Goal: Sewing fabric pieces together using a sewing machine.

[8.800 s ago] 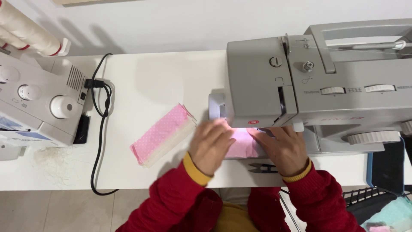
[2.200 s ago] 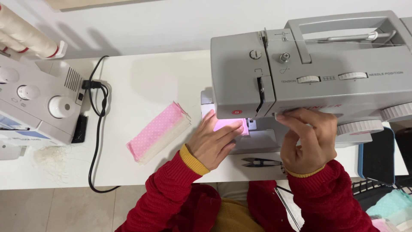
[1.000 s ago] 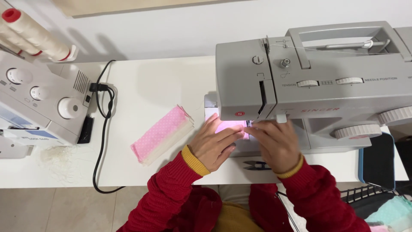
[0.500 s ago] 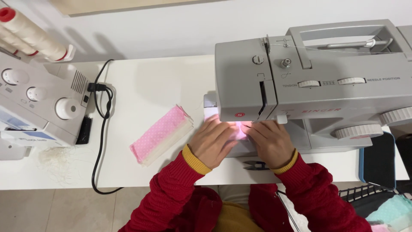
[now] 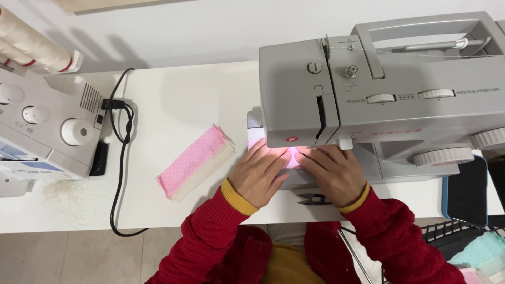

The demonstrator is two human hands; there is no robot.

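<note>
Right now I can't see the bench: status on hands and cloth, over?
Left hand and right hand flat on pink cloth under sewing machine. Thread snips lie by right wrist. Folded pink stack sits apart, left.

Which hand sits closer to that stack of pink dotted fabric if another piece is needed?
Left hand: the pink stack lies just beside it; the right hand sits farther off.

A fabric stack (image 5: 195, 162) lies on the table (image 5: 173, 100) between the serger (image 5: 47, 131) and sewing machine (image 5: 389, 94).
</note>
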